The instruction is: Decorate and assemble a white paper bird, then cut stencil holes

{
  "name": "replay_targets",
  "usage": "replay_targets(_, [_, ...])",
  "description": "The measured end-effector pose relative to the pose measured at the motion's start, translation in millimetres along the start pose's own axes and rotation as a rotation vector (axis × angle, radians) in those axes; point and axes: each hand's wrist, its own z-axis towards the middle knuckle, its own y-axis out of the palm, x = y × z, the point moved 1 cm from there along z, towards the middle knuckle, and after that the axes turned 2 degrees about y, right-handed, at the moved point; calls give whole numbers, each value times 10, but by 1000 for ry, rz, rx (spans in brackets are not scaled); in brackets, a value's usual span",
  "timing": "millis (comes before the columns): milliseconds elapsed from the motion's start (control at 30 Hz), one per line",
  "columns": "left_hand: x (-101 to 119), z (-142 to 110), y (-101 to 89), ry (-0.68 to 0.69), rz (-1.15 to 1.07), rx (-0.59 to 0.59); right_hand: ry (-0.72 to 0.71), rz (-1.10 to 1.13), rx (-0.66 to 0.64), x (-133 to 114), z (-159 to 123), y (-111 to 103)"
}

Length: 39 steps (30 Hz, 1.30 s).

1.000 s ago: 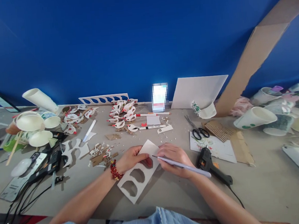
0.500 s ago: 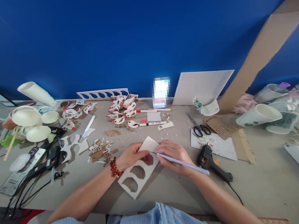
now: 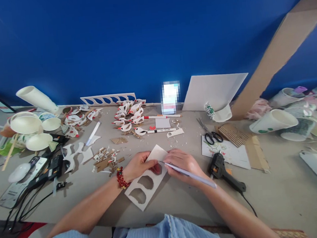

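My left hand [image 3: 140, 167] grips a white foam board strip [image 3: 158, 179] near its upper end, thumb on top and fingers curled underneath through a cut-out. Several rounded holes run down the strip, which slants towards me. In my right hand [image 3: 183, 163] is a slim pale-lilac craft knife [image 3: 192, 174], held like a pen. Its thin dark tip meets the board at the edge of the top hole, close to my left thumb. The side of my right hand lies against the strip's right edge.
White bird cut-outs [image 3: 126, 127] with red beaks cluster ahead, beside markers [image 3: 161, 131]. Scraps [image 3: 105, 159] lie to the left. Scissors [image 3: 213, 137] and a black glue gun [image 3: 226, 172] lie right. A lit phone [image 3: 170, 97] and a white board [image 3: 214, 90] lean against the blue wall.
The craft knife's handle has swung slightly lower and nearer my right forearm, its tip shifting a little left. The view has tilted slightly. Both hands keep their holds.
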Motion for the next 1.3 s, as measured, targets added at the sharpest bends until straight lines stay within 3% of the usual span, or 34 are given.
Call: replay_targets(1300, [-37,10,-8,0,40,-58,-10,-32,-166,-4,33,-73])
